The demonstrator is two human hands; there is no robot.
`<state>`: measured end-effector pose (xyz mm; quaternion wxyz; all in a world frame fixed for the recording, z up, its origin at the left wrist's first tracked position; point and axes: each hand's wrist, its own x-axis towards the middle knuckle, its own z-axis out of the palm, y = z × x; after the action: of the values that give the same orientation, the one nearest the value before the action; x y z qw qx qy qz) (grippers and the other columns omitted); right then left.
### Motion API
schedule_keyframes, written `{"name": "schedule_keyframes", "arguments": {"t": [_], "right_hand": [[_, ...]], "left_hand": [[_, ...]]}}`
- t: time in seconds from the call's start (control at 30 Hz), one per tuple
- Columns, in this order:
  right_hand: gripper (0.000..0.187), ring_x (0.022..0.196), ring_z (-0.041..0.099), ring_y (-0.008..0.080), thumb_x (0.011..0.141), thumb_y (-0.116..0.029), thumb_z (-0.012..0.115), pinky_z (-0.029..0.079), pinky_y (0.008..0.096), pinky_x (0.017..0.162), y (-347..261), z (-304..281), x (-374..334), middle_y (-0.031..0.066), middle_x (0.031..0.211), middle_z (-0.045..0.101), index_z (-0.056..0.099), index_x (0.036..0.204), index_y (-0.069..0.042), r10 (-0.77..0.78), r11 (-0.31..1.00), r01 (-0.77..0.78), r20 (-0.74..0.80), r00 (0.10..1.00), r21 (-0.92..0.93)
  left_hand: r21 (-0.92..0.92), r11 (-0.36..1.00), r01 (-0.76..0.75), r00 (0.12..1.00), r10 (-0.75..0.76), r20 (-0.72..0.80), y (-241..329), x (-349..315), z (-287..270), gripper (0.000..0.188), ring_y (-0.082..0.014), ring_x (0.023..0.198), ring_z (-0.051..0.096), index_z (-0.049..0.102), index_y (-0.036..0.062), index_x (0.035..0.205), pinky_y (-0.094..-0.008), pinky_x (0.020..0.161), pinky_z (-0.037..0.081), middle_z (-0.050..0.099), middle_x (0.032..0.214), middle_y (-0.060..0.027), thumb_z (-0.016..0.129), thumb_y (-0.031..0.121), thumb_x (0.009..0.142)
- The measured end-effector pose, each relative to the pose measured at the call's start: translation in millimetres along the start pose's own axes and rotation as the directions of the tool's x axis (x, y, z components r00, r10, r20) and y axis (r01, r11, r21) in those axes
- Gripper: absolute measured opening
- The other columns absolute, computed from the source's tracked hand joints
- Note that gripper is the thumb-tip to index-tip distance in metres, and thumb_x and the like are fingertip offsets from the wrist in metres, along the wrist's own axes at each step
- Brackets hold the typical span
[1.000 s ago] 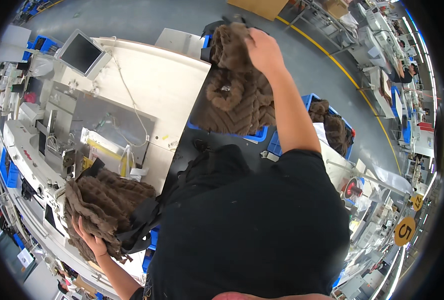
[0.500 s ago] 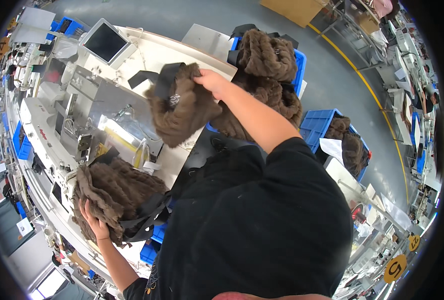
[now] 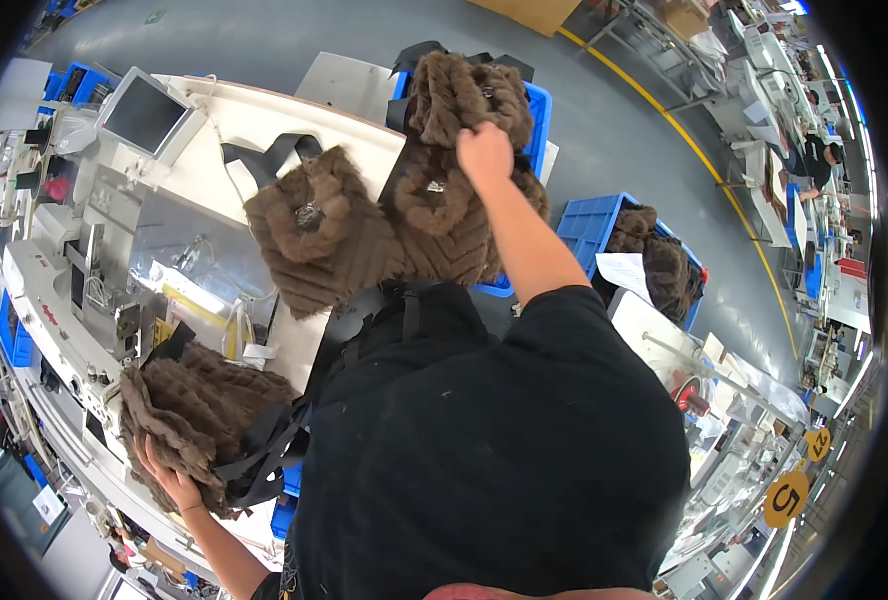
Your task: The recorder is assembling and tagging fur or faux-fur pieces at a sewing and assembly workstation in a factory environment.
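Note:
My left hand [image 3: 176, 487] lies with outstretched fingers against a pile of brown fur bags [image 3: 199, 400] at the lower left, with black straps trailing beside it. Beyond my body, another brown fur bag [image 3: 329, 235] lies on the table edge, showing its chevron-patterned panel, a fluffy ring around a shiny detail and a black strap. At the blue crate [image 3: 538, 125], my right hand [image 3: 486, 155] has its fingers curled into the lower edge of an upper brown fur bag [image 3: 459, 100]; the fingertips are hidden. A further fur bag [image 3: 439, 215] hangs below that hand.
A white sewing machine [image 3: 54, 300] stands at the left, near a tablet screen [image 3: 146, 112] on the pale table [image 3: 254, 110]. To the right, a second blue crate [image 3: 589, 235] holds more brown fur pieces and a white paper [image 3: 622, 272]. A yellow line marks the grey floor.
My right hand has let go of the fur bag it held up and moved right to the crate's pile. That bag now lies spread on the table edge. The left hand stays on its pile.

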<state>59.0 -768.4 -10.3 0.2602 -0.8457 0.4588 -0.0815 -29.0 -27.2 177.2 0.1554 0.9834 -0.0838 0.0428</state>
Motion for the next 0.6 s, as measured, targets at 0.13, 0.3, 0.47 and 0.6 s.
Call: {"name": "schedule_keyframes", "arguments": {"t": [0.13, 0.3, 0.47, 0.6], "right_hand": [[0.056, 0.102, 0.066, 0.0405, 0.075, -0.042, 0.071, 0.051, 0.0464, 0.092, 79, -5, 19, 0.0308, 0.104, 0.068, 0.071, 0.098, 0.009, 0.123, 0.990, -0.094, 0.303, 0.945, -0.109], [0.032, 0.095, 0.065, 0.0386, 0.077, -0.028, 0.074, 0.052, 0.0484, 0.084, 55, -2, -32, 0.0195, 0.094, 0.067, 0.064, 0.093, -0.002, -0.213, 0.972, 0.215, 0.035, 0.977, -0.099], [0.024, 0.102, 0.060, 0.0313, 0.083, -0.025, 0.069, 0.047, 0.0440, 0.085, 47, -8, -43, 0.0101, 0.103, 0.062, 0.064, 0.098, -0.006, -0.238, 0.899, 0.238, 0.046, 0.970, -0.368], [0.025, 0.102, 0.060, 0.0322, 0.083, -0.022, 0.069, 0.048, 0.0436, 0.084, 54, -10, -41, 0.0131, 0.105, 0.060, 0.062, 0.101, -0.006, -0.343, 0.870, 0.334, 0.040, 0.938, -0.363]], "left_hand": [[0.020, 1.000, -0.013, 1.000, 0.013, -0.001, -6, 1, 4, 0.073, -0.0409, 0.143, 0.030, 0.045, 0.0073, 0.145, -0.0513, 0.118, 0.022, 0.033, 0.154, -0.0209, 0.049, 0.054, 0.090], [0.054, 0.998, -0.013, 1.000, 0.013, -0.006, -16, -6, 4, 0.075, -0.0420, 0.144, 0.029, 0.044, 0.0081, 0.146, -0.0524, 0.118, 0.022, 0.031, 0.156, -0.0209, 0.046, 0.059, 0.091], [0.069, 0.998, -0.003, 1.000, 0.002, 0.008, -3, -1, 3, 0.077, -0.0424, 0.144, 0.029, 0.044, 0.0089, 0.146, -0.0523, 0.118, 0.022, 0.029, 0.157, -0.0213, 0.046, 0.062, 0.090], [0.062, 0.998, -0.002, 1.000, 0.002, 0.005, -6, -1, 3, 0.077, -0.0425, 0.144, 0.029, 0.045, 0.0090, 0.146, -0.0517, 0.118, 0.022, 0.029, 0.156, -0.0216, 0.048, 0.061, 0.089]]}}
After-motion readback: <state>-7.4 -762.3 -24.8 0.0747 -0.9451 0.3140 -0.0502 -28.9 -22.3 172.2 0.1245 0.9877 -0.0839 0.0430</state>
